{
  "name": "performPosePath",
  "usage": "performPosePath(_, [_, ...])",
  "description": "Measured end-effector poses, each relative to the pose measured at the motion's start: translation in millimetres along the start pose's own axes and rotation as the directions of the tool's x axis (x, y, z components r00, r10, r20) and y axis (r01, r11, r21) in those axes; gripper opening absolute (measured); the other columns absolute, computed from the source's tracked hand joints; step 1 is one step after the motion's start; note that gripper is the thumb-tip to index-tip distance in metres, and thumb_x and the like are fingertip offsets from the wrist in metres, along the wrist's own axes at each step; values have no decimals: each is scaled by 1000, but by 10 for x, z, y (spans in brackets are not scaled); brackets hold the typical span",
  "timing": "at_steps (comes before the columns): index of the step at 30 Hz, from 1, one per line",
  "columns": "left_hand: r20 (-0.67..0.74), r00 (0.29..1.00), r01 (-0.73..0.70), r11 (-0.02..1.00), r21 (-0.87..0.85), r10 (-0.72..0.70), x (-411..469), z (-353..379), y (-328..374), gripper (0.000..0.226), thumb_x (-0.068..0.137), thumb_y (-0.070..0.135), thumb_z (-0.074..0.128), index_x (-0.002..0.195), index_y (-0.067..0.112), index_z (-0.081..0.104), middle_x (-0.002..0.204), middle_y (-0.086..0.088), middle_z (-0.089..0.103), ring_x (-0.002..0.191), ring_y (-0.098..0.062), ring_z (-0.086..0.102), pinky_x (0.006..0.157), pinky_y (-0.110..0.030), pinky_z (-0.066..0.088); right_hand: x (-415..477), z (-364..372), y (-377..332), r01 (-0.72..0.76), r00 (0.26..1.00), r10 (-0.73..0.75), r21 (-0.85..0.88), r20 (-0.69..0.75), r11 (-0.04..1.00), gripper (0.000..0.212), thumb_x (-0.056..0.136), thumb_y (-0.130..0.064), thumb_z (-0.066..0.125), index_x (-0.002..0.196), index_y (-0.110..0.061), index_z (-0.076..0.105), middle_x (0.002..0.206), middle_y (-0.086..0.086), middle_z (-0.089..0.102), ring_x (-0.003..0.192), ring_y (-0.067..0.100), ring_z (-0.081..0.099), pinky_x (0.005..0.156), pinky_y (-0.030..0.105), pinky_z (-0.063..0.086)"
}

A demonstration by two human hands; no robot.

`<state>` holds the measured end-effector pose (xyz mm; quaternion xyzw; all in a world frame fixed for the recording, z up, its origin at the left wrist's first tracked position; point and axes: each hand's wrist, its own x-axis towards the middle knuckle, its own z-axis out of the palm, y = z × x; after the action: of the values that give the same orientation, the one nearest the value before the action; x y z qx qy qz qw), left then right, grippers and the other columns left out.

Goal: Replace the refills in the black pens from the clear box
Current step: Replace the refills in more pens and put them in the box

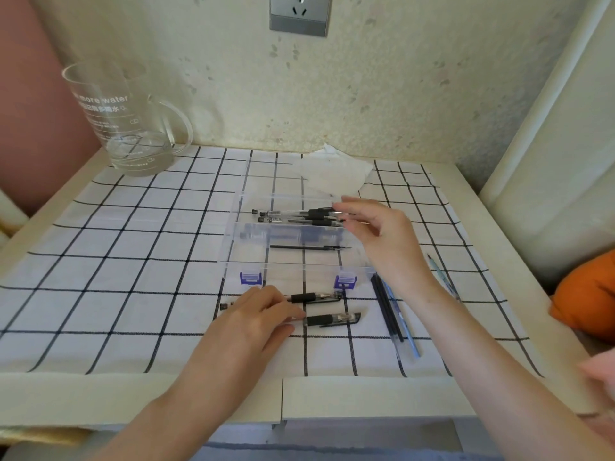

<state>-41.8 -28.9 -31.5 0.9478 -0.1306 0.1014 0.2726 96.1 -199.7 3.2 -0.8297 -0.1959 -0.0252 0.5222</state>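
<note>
A clear box with purple latches lies open in the middle of the checked cloth. Its far half holds several black pens. Its near half holds one black refill. My right hand reaches over the box, with finger and thumb pinched on the tip end of one of those pens. In front of the box lie two more black pens. My left hand covers the farther pen and grips the end of the nearer pen.
Several dark refills and a blue pen lie right of the box. A thin pencil lies farther right. A glass jug stands back left, a tissue lies behind the box, and an orange object sits at the right edge.
</note>
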Motion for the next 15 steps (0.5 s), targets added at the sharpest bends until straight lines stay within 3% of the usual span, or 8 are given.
performPosePath(4, [-23,999,24,997,-78,-26,7,-33,41,16,85,25,52,99,30,60,94,15,55,74,-4,63,61,-27,55,-13,-28,8,19,990,-10,-62,143,998,41,96,6,41,121,-18,63,147,-9,37,131,-8,28,102,0,22])
performPosePath(7, [-77,995,56,985,-164,-70,22,-64,78,13,89,25,55,100,30,60,95,21,52,83,3,59,71,-13,49,-63,-35,-75,41,989,-34,-47,143,998,35,97,-1,43,120,-19,63,146,-11,37,134,-4,27,100,-3,21])
performPosePath(9, [-126,985,87,970,-225,-117,31,-96,98,16,89,17,59,100,28,62,95,21,53,88,5,56,78,-7,44,-121,-32,-141,45,992,-38,-62,119,997,26,97,-16,48,116,-20,66,134,-12,51,122,-4,45,96,5,35])
performPosePath(11, [-165,971,122,954,-273,-172,46,-141,122,18,87,15,58,99,29,61,96,18,54,89,0,58,79,-8,44,-190,-40,-226,-6,985,16,-57,174,998,29,96,-35,46,109,-23,69,107,-13,66,93,-2,60,79,13,44])
performPosePath(13, [-204,949,166,932,-323,-240,55,-167,134,21,86,11,59,96,30,59,96,15,55,90,-4,58,78,-9,45,-248,-67,-309,-98,958,98,-13,271,995,37,90,-48,44,98,-24,71,80,-10,70,63,0,58,60,9,40])
performPosePath(15, [-209,936,199,916,-349,-283,59,-178,145,23,86,8,60,94,30,59,96,14,54,91,-5,56,76,-8,44,-286,-89,-354,-108,930,98,9,355,994,28,90,-40,52,93,-19,70,67,-3,67,54,7,55,51,10,38])
